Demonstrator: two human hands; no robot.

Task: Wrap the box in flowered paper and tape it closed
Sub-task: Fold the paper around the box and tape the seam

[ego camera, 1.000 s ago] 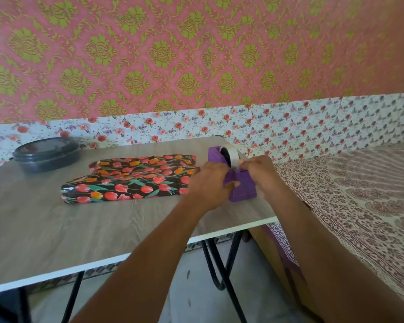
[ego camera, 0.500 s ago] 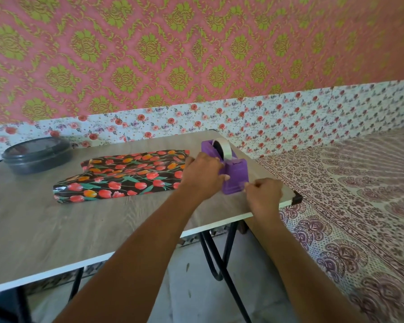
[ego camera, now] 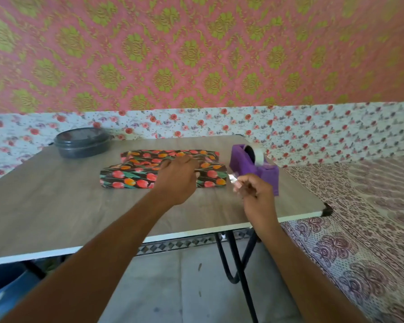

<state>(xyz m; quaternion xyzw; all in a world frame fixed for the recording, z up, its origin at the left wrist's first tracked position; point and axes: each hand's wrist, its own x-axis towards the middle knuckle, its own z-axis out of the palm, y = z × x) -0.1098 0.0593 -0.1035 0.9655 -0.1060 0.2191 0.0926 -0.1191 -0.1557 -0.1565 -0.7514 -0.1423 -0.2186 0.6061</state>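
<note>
Left hand (ego camera: 177, 177) presses the wrapped box (ego camera: 128, 180), fingers relaxed, gripping nothing. Right hand (ego camera: 254, 194) pinches 1 tape strip (ego camera: 232, 178) in its fingers just beside the box; it should land flat and unwrinkled.

Box (ego camera: 126, 180) in dark tulip-print paper lies flat mid-table, long side left-right, loose flap on far side. Short clear tape piece (ego camera: 232, 178) pinched in my right hand (ego camera: 254, 197), just beside box's right end. Purple tape dispenser (ego camera: 266, 176) upright, further right.

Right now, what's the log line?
left hand: rests on box | right hand: pinches tape strip | dispenser: on table, beside box
</note>
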